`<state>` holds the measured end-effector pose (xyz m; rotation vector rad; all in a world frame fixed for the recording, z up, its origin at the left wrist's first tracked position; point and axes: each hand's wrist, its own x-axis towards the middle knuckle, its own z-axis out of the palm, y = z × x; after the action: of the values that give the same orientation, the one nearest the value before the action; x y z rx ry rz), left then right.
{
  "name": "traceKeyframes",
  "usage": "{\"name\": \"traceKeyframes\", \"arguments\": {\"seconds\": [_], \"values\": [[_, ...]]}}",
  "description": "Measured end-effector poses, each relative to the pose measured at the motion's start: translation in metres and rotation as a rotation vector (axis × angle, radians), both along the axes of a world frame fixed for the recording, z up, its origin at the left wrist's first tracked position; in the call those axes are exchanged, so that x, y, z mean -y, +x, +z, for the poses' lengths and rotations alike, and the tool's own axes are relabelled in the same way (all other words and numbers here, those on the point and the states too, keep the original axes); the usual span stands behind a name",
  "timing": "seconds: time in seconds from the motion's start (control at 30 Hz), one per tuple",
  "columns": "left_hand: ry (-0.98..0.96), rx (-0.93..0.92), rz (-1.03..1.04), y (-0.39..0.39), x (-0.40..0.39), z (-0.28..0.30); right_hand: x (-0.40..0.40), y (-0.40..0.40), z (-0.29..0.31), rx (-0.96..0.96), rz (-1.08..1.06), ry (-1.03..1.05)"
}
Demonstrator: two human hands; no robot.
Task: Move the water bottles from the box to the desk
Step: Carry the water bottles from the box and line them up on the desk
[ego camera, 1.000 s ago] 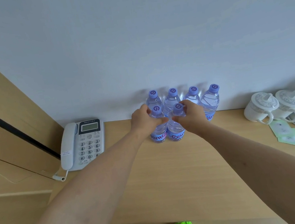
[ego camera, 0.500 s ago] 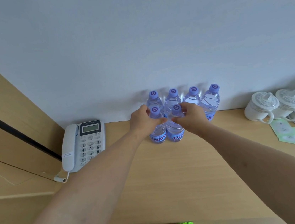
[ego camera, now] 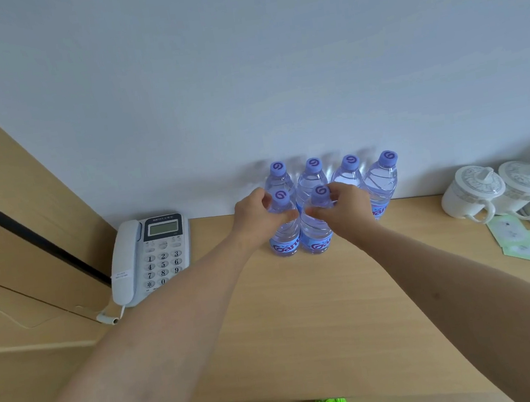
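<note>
We had only one view, from a wide-angle camera worn on the head. It looked forward and steeply down over both bare forearms onto the wooden counter (ego camera: 306, 329), facing the pale wall (ego camera: 241, 70) at the counter's far edge. The wall filled the upper half of the frame, and the lens bent the wood panel (ego camera: 2, 166) at the left into a slant. The telephone (ego camera: 150, 255) sat near the left edge, the lidded white cups (ego camera: 496, 189) near the right. The near edge of the counter ran close under the camera. With no second view, nothing was shared.
</note>
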<state>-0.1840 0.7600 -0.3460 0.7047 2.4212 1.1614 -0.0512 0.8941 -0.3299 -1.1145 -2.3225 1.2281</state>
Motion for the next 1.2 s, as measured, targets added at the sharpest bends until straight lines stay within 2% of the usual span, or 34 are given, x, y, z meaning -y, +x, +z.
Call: {"name": "traceKeyframes", "arguments": {"seconds": [0.43,0.73,1.03,1.2], "values": [[0.005,0.03,-0.035,-0.001,0.002,0.006,0.002,-0.006,-0.009,0.024,-0.07,0.084],[-0.057,0.072,-0.053,0.008,0.008,0.012,0.003,0.002,-0.005,0.144,0.025,0.126],[-0.12,-0.117,-0.069,0.03,0.038,0.047,0.031,0.038,0.036,0.218,0.102,0.288],[-0.106,-0.286,-0.168,0.061,0.055,0.064,0.064,0.079,0.052,0.234,0.074,0.401]]}}
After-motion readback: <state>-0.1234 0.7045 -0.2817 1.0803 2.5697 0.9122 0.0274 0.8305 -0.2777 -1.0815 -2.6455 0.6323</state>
